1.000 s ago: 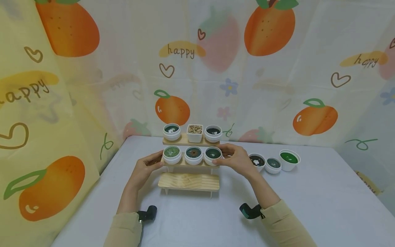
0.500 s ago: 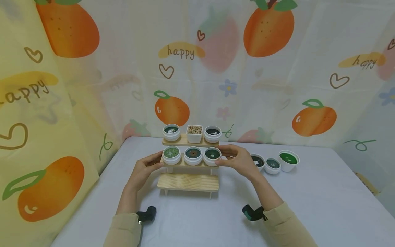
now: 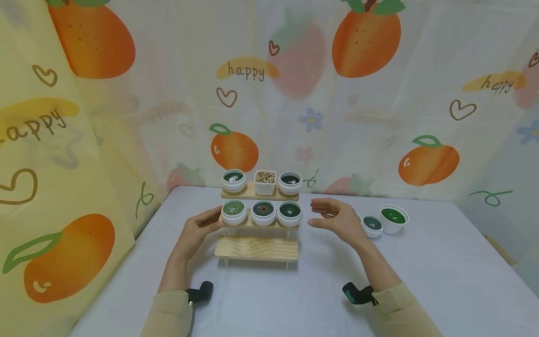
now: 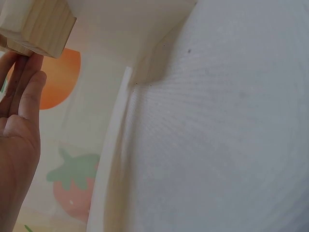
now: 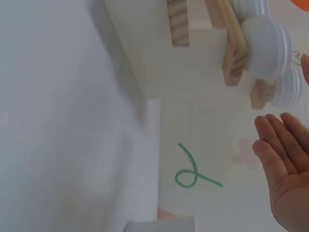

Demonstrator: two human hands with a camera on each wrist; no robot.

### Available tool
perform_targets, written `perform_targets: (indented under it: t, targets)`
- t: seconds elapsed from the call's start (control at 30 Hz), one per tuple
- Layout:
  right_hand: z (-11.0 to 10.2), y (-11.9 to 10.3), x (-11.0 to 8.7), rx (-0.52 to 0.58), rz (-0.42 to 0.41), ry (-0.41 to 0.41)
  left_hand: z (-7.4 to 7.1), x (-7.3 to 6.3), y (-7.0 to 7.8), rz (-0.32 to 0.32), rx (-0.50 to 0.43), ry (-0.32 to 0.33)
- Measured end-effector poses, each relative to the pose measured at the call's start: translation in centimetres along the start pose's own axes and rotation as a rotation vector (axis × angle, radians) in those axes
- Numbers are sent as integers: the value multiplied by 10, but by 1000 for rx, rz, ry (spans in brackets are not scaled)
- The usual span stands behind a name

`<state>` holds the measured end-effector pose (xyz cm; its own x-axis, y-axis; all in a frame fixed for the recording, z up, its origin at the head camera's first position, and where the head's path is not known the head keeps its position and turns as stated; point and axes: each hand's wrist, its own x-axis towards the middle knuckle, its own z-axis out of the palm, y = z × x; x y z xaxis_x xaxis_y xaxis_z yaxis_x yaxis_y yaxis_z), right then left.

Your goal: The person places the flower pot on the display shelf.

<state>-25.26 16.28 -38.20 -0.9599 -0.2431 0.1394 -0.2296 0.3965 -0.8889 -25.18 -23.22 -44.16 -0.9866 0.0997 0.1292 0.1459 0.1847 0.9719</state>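
A three-step wooden display stand [image 3: 256, 248] carries small white bowls. Its middle step holds a speckled green bowl [image 3: 234, 212], a bowl with a brown centre [image 3: 263, 213] and a dark green bowl [image 3: 289, 213]. My left hand [image 3: 195, 234] rests at the left end of that step, fingers extended beside the speckled bowl. In the left wrist view, the fingertips meet a wooden board end [image 4: 46, 29]. My right hand [image 3: 337, 219] is apart from the stand's right side, holding nothing. Its fingers are extended and the palm shows in the right wrist view.
On the top step are a green bowl [image 3: 234, 181], a square dish of grainy bits [image 3: 265, 182] and a dark bowl [image 3: 289, 183]. Right of the stand, a teal bowl [image 3: 372, 226] and a bright green bowl [image 3: 394, 218] stand on the white tablecloth [image 3: 442, 262]; my right hand mostly hides another bowl.
My right hand has let go of the dark green bowl's side and moved right, now overlapping the dark bowl on the table. The left hand stays at the stand.
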Motion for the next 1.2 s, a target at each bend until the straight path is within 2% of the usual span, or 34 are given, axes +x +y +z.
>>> perform_targets:
  t: [0.5,1.03,1.2]
  targets:
    - [-30,24,-18,-38,61,71,0,0,-1,13,-5,-5]
    - [-63,48,-34,-86,85,198,0,-1,0,3,7,0]
    - [-70,55,-38,-80,62,264,0,-1,0,3,3,-3]
